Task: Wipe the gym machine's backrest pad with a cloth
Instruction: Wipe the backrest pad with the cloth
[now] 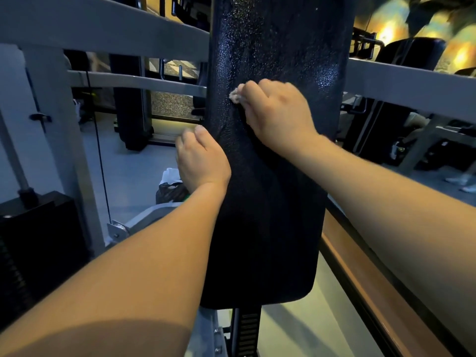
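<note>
The black textured backrest pad (pixel 273 202) runs up the middle of the view, glistening wet in its upper part. My right hand (pixel 279 114) presses on the pad's middle, fingers closed around a small pale cloth (pixel 235 96); only a bit of the cloth shows past the knuckles. My left hand (pixel 202 158) grips the pad's left edge, fingers curled behind it and hidden.
Grey frame bars (pixel 103 29) cross behind the pad, left and right. A black weight stack (pixel 36 243) and cable stand at the left. A dark bag with white cloth (pixel 171 186) lies on the floor. A brown ledge (pixel 373 287) runs along the right. Other machines stand behind.
</note>
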Demonstrator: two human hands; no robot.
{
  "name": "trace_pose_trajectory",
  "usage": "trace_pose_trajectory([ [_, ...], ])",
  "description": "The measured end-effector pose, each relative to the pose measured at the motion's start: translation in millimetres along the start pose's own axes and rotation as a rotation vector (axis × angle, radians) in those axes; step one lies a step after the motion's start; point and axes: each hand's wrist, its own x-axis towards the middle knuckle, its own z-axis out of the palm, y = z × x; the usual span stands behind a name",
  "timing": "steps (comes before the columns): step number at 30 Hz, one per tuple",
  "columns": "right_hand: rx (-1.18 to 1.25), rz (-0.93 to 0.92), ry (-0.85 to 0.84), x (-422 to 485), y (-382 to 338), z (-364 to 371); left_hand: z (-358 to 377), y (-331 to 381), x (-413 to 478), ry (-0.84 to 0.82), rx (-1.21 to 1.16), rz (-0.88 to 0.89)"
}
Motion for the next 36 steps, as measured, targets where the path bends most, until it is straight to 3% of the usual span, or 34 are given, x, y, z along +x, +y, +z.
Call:
trace_pose_trajectory([
  [3, 0.087, -0.235, -0.076, -29, -24, -3, 1, -3, 4, 0.017, -0.029, -0.012],
  [6, 0.023, -0.445, -0.102, -17, -7, -10, 3, -4, 6, 0.037, -0.033, -0.016],
  [11, 0.008, -0.115, -0.016, 23, 7, 0, 2, -6, 4, 0.043, -0.056, -0.029],
  [16, 0.115, -0.438, -0.162, -26, -11, -10, 4, -6, 7, 0.048, -0.02, -0.023],
  [18, 0.057, -0.491, -0.099, -11, -1, -8, 4, -4, 6, 0.054, 0.003, -0.007],
  [20, -0.023, -0.383, 0.002, 16, 10, -1, 4, -4, 5, 0.057, 0.009, 0.001],
  [22, -0.035, -0.136, 0.063, 34, 16, 4, 5, -5, 3, 0.05, -0.003, 0.0],
  [24, -0.004, 0.0, 0.106, 31, 5, 9, 5, -6, 3, 0.042, -0.009, -0.007],
  [29, -0.011, -0.305, 0.041, -7, -19, 2, 6, -5, 4, 0.058, 0.014, 0.017],
  [33, -0.127, 0.09, 0.17, 20, 6, -1, 6, -4, 2, 0.059, 0.026, 0.012],
  [34, -0.129, 0.126, 0.169, 19, 4, 1, 6, -3, 2, 0.059, 0.03, 0.007],
  [36, -0.124, 0.021, 0.151, 5, -2, 4, 7, -4, 2, 0.063, 0.036, 0.007],
])
